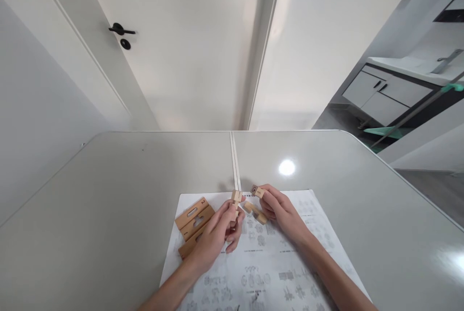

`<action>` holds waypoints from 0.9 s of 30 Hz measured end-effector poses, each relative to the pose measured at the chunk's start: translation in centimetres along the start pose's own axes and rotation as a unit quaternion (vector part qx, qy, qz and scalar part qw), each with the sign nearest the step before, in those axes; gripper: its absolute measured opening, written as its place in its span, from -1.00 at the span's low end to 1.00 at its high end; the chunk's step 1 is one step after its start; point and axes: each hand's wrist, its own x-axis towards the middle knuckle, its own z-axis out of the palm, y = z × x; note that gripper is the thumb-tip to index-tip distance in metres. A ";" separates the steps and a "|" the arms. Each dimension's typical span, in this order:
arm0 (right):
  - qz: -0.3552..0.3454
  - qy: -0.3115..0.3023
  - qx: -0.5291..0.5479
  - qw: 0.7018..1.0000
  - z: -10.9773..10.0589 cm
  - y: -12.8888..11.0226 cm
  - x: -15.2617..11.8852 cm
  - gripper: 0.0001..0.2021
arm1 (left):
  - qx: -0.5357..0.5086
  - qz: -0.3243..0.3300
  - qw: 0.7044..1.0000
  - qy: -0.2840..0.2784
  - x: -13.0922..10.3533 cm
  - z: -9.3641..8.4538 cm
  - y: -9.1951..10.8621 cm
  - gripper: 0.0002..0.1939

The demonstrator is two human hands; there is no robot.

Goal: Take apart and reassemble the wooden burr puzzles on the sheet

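My left hand [221,229] grips a small light-wood puzzle piece [237,196], held upright between thumb and fingers. Between the thumb and fingers of my right hand [281,209] is another wooden puzzle piece [258,191], with a dark mark on its end. A notched wooden piece [256,213] lies on the printed sheet [250,253] between the hands. Left of my left hand sit several brown wooden blocks [192,212] with cut-out slots, one marked 2. My left hand and forearm partly cover the nearest block.
The sheet, printed with small grey diagrams, lies on a pale grey table [108,204] with a seam down its far half. Beyond the table's far edge stands a white door with a black handle [121,29]. A washbasin cabinet [386,89] is at the right.
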 end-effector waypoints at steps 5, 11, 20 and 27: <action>-0.004 0.009 0.018 1.000 -0.2 0.4 0.0 -0.53 | 0.010 0.007 1.000 -0.010 -0.1 0.1 0.1 -0.63; -0.019 0.005 0.019 1.000 -0.2 0.6 0.0 -0.55 | 0.065 0.048 0.997 -0.019 0.0 0.2 -0.2 -0.63; -0.066 -0.013 -0.031 0.997 1.0 -0.1 -0.7 -0.72 | 0.140 0.057 0.989 0.002 -0.2 0.8 -0.5 -0.66; -0.132 0.034 -0.101 0.986 2.1 0.3 -0.8 -0.77 | 0.163 0.068 0.983 0.045 0.0 0.8 -1.1 -0.61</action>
